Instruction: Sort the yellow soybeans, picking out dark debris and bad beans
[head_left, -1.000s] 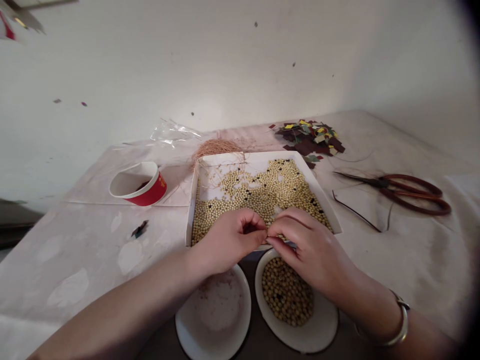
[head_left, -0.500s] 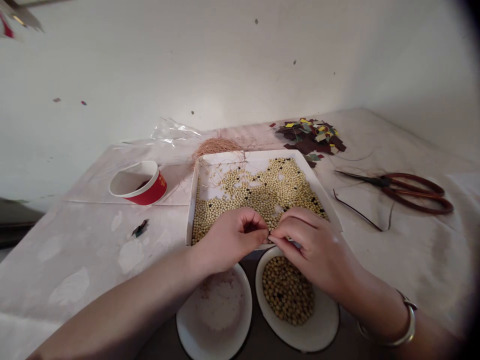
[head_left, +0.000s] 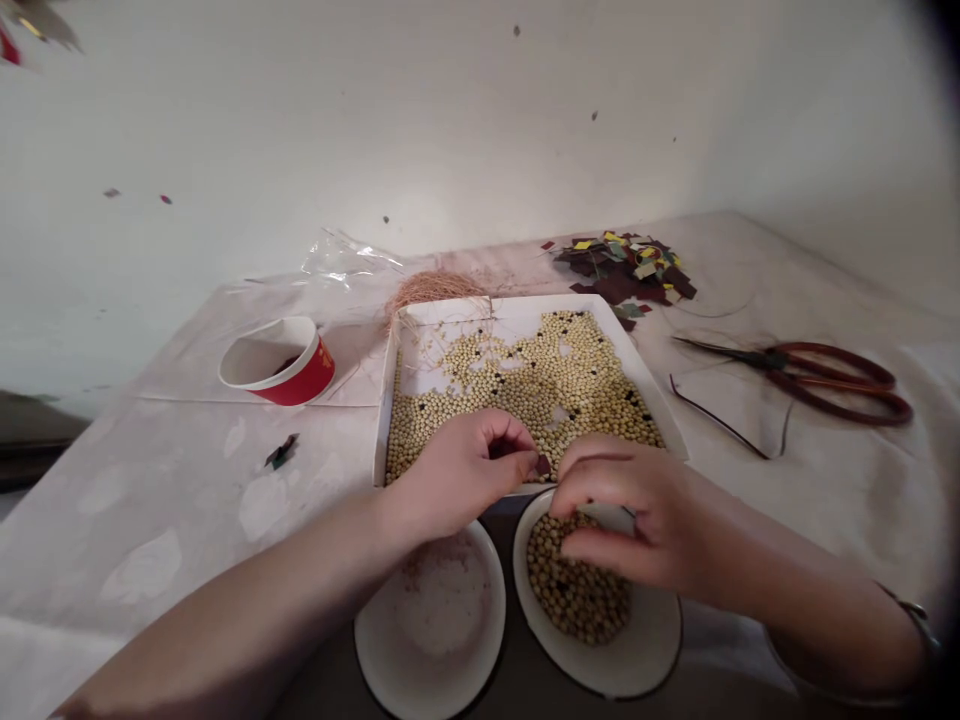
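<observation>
My left hand (head_left: 469, 470) is over the near edge of the shallow white tray (head_left: 381, 420). Its thumb and forefinger pinch a small dark red piece (head_left: 544, 466), perhaps a cut scrap; most of it is hidden. Pale yellow bead-like balls (head_left: 517, 395) with a few black ones are spread in the tray. My right hand (head_left: 622, 510), thumb and fingers apart, hovers above the right white bowl (head_left: 645, 650). Larger brownish bead-like balls (head_left: 581, 590) fill part of that bowl. No thing shows between its fingers.
A second white bowl (head_left: 431, 690) stands under my left wrist. On the cloth-covered table are a red paper cup (head_left: 307, 378), a dark scrap (head_left: 282, 452), a coppery fibre bundle (head_left: 435, 288), clear plastic (head_left: 345, 255), coloured cut pieces (head_left: 619, 270), scissors (head_left: 806, 375) and a thin bent strip (head_left: 720, 425).
My right hand has parted from my left fingertips, moved right and down over the bead bowl, and spread its fingers. The left hand has barely moved; the dark red piece now shows.
</observation>
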